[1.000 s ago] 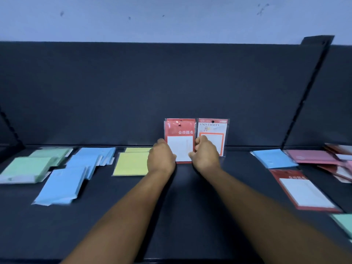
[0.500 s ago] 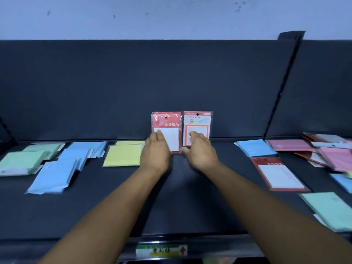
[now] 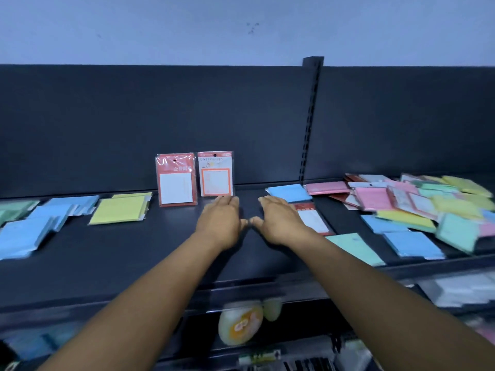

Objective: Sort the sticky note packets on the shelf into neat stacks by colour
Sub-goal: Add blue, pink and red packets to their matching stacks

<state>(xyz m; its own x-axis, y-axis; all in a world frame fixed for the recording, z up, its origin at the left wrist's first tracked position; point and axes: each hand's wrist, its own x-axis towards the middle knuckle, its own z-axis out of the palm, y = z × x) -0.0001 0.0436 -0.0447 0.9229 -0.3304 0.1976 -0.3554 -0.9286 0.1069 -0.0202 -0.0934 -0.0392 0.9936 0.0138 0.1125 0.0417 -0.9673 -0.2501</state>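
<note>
Both forearms reached forward over the dark shelf (image 3: 134,250). The left hand (image 3: 221,220) and right hand (image 3: 278,220) lay palm down, fingers straight, thumbs nearly touching, holding nothing. Beyond the left fingertips, two red packets (image 3: 176,179) stood upright against the back panel (image 3: 160,124), side by side.

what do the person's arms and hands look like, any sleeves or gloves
Both arms are bare from the bottom of the picture to the wrists: no sleeves show. The left hand and right hand wear no gloves. No watch, bracelet or ring can be seen, though the picture is a little blurred.
</note>
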